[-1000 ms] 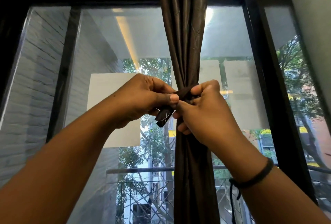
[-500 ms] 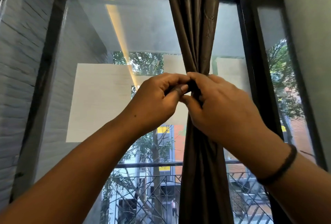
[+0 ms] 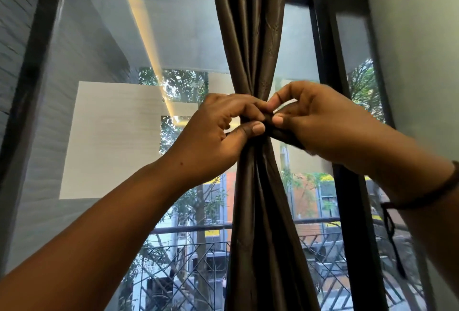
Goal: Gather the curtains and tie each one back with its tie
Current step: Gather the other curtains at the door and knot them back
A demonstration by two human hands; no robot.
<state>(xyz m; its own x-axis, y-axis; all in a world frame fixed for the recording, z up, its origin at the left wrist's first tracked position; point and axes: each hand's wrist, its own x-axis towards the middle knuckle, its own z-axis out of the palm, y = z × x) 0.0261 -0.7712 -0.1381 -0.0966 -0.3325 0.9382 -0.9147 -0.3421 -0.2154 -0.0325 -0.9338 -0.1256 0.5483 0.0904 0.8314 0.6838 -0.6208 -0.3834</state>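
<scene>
A dark brown curtain [image 3: 250, 37] hangs gathered into one narrow bundle in front of the window. A tie [image 3: 280, 134] of the same dark fabric wraps its waist, and the cloth flares out below it. My left hand [image 3: 216, 136] pinches the tie on the left of the bundle between thumb and fingers. My right hand [image 3: 320, 122] grips the tie's other end on the right, with a strip of it running under the palm. Both hands touch at the knot, which hides most of the tie.
Behind the curtain stands a large window with a black frame [image 3: 327, 67]. A grey wall [image 3: 417, 50] rises close on the right. Outside are a balcony railing [image 3: 188, 230], trees and buildings. A dark cord bracelet [image 3: 422, 201] circles my right wrist.
The loose tie end that hung under my left hand is now drawn across to the right under my right hand. My right fingers have spread. The view has moved closer and a little left.
</scene>
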